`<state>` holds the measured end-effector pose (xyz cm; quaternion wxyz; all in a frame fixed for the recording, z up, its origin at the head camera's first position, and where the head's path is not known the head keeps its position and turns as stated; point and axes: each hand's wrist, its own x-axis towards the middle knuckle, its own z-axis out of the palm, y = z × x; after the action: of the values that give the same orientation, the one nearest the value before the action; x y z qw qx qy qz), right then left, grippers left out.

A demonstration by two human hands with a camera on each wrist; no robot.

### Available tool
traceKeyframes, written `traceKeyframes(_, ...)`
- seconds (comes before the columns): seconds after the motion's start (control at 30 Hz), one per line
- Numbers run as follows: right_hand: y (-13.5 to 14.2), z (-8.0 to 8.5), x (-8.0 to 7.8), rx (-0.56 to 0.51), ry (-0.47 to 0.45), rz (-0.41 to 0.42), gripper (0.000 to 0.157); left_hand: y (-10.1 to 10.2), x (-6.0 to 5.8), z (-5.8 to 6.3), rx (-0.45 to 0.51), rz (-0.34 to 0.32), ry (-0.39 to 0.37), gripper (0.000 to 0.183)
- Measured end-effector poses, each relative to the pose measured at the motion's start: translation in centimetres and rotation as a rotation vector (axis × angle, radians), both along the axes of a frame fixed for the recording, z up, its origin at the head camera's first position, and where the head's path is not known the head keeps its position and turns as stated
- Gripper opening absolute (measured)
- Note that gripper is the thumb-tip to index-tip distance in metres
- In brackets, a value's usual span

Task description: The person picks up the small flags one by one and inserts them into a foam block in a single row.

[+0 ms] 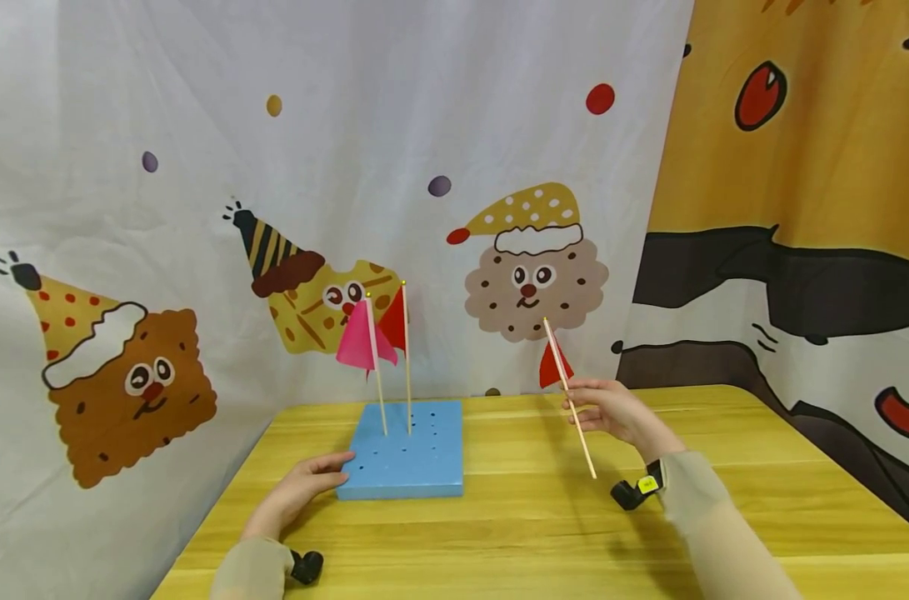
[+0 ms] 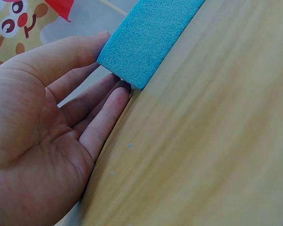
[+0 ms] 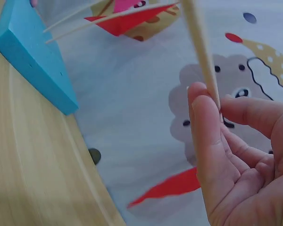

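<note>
A blue foam block (image 1: 442, 467) with several small holes lies on the table. A pink flag (image 1: 357, 340) and a red flag (image 1: 394, 321) stand upright in it on thin wooden sticks. At the block's left side rests my left hand (image 1: 297, 492), its extended fingers (image 2: 80, 54) touching the edge and corner. To the right of the block, my right hand (image 1: 611, 412) pinches the stick of another red flag (image 1: 554, 364) between thumb and fingers. That stick (image 3: 200, 44) tilts above the table, its lower end pointing down toward the front.
The wooden table (image 1: 514, 533) reaches back to a white cloth backdrop (image 1: 349, 100) printed with cartoon biscuits. A yellow and black patterned cloth (image 1: 836, 183) hangs on the right. Small black wrist cameras are strapped to both wrists.
</note>
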<state>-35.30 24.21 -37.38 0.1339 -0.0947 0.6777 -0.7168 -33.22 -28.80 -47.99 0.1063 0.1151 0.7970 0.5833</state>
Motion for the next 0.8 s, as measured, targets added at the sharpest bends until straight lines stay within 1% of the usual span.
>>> traceKeyframes(0.1,-1.0,0.1,-0.1,0.015,0.023,0.001,0.019,-0.1,0.0,-0.1,-0.003,0.002,0.005,0.054)
traceKeyframes(0.3,-3.2,0.1,-0.3,0.057,0.056,-0.04,0.037,-0.2,-0.1,-0.2,0.016,-0.008,0.005,0.054)
traceKeyframes(0.4,-4.3,-0.1,-0.4,0.07,0.064,-0.056,0.041,-0.2,-0.2,-0.2,0.017,-0.016,0.01,0.053)
traceKeyframes(0.57,-6.1,-0.3,-0.8,0.088,0.094,-0.073,0.038,-0.2,-0.1,-0.2,0.006,-0.021,0.017,0.051)
traceKeyframes(0.8,-8.5,-0.4,-1.7,0.117,0.175,-0.092,0.034,-0.2,-0.1,-0.1,0.017,-0.024,-0.005,0.053)
